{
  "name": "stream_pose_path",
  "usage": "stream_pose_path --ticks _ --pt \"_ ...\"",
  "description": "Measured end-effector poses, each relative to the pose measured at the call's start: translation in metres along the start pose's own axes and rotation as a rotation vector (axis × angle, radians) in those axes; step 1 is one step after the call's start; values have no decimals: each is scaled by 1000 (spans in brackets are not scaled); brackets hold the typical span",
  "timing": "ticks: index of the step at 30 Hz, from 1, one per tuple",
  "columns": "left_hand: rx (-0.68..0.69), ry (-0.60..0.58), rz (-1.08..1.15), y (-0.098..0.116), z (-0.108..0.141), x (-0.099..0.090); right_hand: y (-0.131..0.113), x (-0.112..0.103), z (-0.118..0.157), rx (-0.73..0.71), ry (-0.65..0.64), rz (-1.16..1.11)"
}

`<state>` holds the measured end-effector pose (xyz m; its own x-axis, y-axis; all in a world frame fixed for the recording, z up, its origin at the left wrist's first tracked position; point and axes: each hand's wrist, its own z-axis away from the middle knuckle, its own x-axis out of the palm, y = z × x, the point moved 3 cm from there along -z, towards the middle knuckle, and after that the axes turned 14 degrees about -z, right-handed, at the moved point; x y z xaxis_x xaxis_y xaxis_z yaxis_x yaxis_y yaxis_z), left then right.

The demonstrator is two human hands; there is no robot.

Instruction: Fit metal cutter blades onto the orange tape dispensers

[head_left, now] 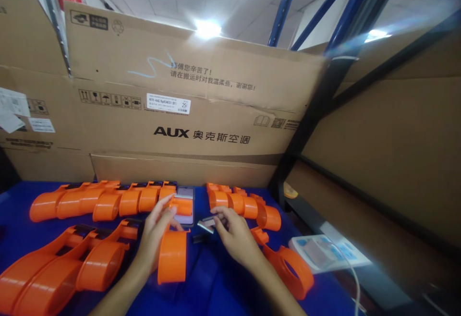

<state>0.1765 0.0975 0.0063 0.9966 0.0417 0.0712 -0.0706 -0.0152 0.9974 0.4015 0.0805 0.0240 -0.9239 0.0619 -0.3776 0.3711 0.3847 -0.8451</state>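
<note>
My left hand (158, 224) is closed round an orange plastic part (173, 256), whose wide ring hangs below the fingers and whose narrow end shows above them. To its right, my right hand (230, 229) pinches a small flat piece with a shiny metallic edge (206, 226). The two hands are apart, above the blue table cover. A small black piece (200, 238) lies just below the flat piece. Behind the left hand lies a phone-like device (186, 219), partly covered by the orange part.
Rows of orange ring parts (106, 205) line the left and back; more (250, 205) stand at the back right. One orange part (291, 268) lies near a white box with a cable (324, 252). Cardboard (201, 157) and a dark rack post (306, 124) bound the blue table (212, 287).
</note>
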Motion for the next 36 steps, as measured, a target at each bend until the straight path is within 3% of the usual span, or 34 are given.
stream_pose_path --ticks 5,14,21,29,32,36 --pt "-19 27 37 -6 -7 -6 12 -3 5 9 -95 430" --pt "5 -11 0 -8 -6 -4 6 -3 12 3 -127 664" --pt "44 -7 -19 -5 -1 -1 -9 9 10 -41 -321 642" --pt "57 -51 -53 -3 -1 2 -13 16 6 -25 -413 681" --pt "59 -65 -64 -2 -1 2 -12 14 8 -51 -405 675" --pt "100 -89 -71 0 0 5 -19 6 3 -122 -266 589"
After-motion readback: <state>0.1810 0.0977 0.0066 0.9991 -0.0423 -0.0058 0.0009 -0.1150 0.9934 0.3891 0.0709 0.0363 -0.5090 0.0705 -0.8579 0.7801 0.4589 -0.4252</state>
